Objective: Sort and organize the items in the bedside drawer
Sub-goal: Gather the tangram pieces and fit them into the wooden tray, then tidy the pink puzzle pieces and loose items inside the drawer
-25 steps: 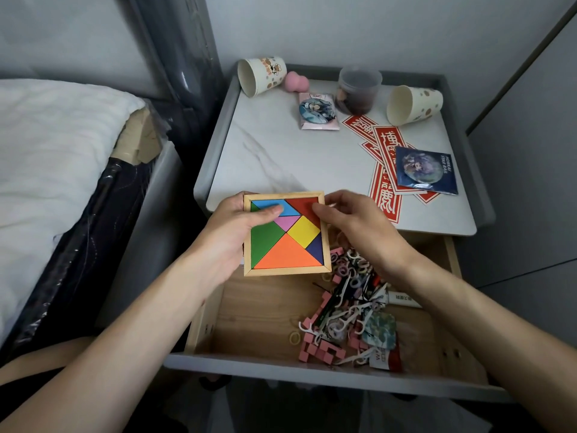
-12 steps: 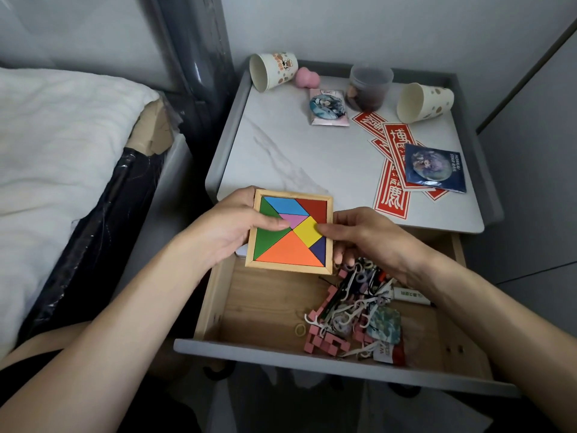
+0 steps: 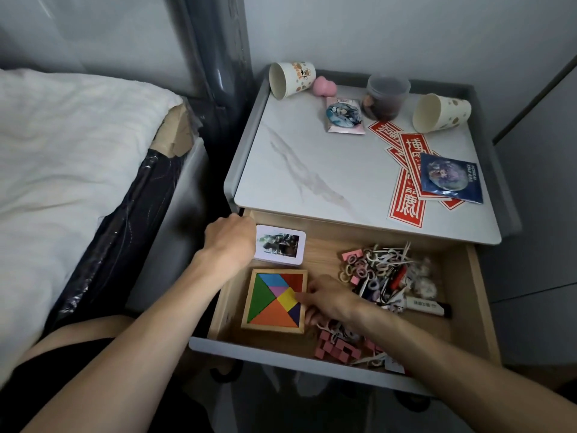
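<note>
The bed (image 3: 62, 151) fills the left of the frame. Right of it the drawer (image 3: 482, 295) stands pulled out under the table (image 3: 312, 170).

The left hand (image 3: 229, 242) is at the drawer's upper-left corner, its back to the camera, touching the left edge of the cards (image 3: 282, 248). Its fingers are hidden, so I cannot tell whether it grasps them.

Just below the cards, apart from them, the puzzle (image 3: 271, 301) lies flat on the drawer floor in the lower left. It is square, its sides roughly parallel to the drawer walls.

The right hand (image 3: 331, 300) is on the puzzle's right side, thumb on the yellow piece and fingers curled round the frame edge, grasping it. This hand is the one on the puzzle; the left is nearer the cards.

To the right of that hand, filling the drawer's middle, is a loose pile (image 3: 381, 276) of hair ties, picks and small bits, with pink blocks (image 3: 334, 348) toward the front and a marker (image 3: 427, 306) at its right. I judge this pile the main work left, and the right hand lies closest to it.

On the table, two cups (image 3: 292, 78) lie tipped on their sides, both looking empty. A jar (image 3: 387, 98) between them holds something dark. Stickers (image 3: 409, 195) lie at the right.
</note>
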The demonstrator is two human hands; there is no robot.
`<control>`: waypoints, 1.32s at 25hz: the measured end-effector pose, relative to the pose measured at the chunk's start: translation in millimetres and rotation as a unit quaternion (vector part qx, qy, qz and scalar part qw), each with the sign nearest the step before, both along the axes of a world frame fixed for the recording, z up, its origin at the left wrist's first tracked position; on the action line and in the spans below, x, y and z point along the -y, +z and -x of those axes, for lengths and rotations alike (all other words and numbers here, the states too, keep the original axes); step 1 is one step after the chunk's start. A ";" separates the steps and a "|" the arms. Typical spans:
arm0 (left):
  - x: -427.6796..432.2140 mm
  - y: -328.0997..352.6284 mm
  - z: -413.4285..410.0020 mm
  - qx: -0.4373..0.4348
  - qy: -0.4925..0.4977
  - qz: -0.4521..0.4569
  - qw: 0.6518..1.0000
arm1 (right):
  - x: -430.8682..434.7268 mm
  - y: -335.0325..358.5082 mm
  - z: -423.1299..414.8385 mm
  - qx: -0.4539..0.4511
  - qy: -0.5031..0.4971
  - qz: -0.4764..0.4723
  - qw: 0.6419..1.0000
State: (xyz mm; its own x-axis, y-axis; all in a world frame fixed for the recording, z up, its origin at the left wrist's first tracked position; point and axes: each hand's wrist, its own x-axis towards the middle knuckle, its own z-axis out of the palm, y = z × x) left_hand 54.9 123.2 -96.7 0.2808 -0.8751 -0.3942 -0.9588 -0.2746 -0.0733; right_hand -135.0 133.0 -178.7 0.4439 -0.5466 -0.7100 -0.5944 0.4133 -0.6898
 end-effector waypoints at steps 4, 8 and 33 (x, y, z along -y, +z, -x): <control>1.9 -5.4 -2.0 0.019 -0.044 0.011 0.999 | 0.8 -18.6 -18.8 -0.037 -0.025 0.037 0.998; 2.8 -5.0 -1.9 0.016 -0.056 0.011 0.998 | 2.7 -25.8 -29.0 -0.093 -0.018 0.120 0.988; -10.8 13.8 16.3 0.071 -0.082 0.030 0.994 | 10.5 11.9 7.7 -0.171 0.264 0.368 0.875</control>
